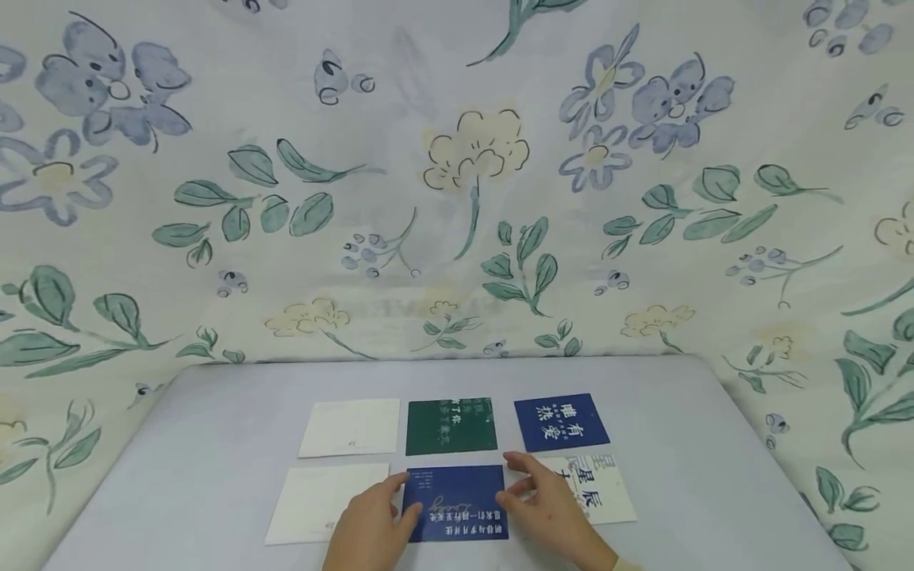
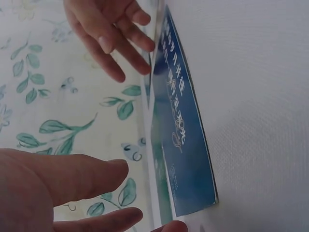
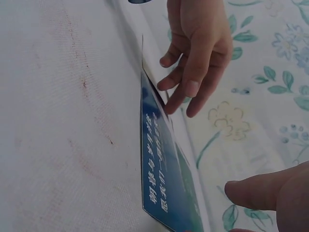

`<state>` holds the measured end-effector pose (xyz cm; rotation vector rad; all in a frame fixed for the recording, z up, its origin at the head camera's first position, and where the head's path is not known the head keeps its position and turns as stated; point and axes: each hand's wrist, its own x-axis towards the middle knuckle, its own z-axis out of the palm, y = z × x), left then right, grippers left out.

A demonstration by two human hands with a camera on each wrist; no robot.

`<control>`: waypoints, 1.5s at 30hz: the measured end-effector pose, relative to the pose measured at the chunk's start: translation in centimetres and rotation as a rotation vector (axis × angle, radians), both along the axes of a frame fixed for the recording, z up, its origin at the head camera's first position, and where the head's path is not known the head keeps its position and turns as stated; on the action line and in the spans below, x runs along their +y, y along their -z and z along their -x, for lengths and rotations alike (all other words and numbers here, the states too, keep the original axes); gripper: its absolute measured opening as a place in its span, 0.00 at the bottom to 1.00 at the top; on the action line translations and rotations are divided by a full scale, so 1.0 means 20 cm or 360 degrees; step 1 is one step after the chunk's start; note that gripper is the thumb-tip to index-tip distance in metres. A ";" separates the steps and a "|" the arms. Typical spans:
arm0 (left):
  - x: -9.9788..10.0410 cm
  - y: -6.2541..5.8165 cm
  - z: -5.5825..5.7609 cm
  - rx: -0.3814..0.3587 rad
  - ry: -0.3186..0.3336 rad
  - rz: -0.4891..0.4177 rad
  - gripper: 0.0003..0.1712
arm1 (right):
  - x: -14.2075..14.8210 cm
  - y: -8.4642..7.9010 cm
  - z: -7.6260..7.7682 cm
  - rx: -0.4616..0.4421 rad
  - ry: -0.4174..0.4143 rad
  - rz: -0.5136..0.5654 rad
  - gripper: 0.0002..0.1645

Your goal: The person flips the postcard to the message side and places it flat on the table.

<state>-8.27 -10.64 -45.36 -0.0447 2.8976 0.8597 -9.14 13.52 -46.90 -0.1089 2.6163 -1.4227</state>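
Blue card (image 1: pixel 457 501): lying flat between left hand (image 1: pixel 371 522) and right hand (image 1: pixel 548 503). Spreading both hands loosely at its side edges, gripping nothing. Lying just beyond both hands: green card (image 1: pixel 451 428).

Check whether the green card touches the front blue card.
Apart: the head view shows a strip of pale table separating the green card from the front blue card.

- Blue card (image 1: pixel 457 480) (white lettering on it) between left hand (image 1: pixel 370 523) and right hand (image 1: pixel 548 507)
- Green card (image 1: pixel 435 432) just beyond it
- White card (image 1: pixel 307 503) beside left hand, pale card (image 1: pixel 348 424) beyond
- Lettered card (image 1: pixel 612 503) partly behind right hand, navy card (image 1: pixel 535 424) beyond
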 end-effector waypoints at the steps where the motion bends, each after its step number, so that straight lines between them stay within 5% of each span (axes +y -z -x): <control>1: 0.00 0.01 0.00 0.0006 0.0008 -0.0002 0.29 | 0.00 0.00 0.00 -0.0015 0.0008 -0.0012 0.36; 8: 0.00 0.03 -0.02 0.0075 0.0062 0.0015 0.27 | -0.03 0.02 0.00 -0.0157 0.0099 -0.0008 0.37; 34: -0.01 0.03 -0.02 0.0186 0.0107 -0.0055 0.24 | -0.03 0.05 -0.01 -0.0033 0.0135 0.0145 0.29; 45: -0.03 0.02 -0.01 0.0223 0.0031 -0.0153 0.23 | -0.03 0.06 -0.01 0.0035 0.0201 0.0232 0.30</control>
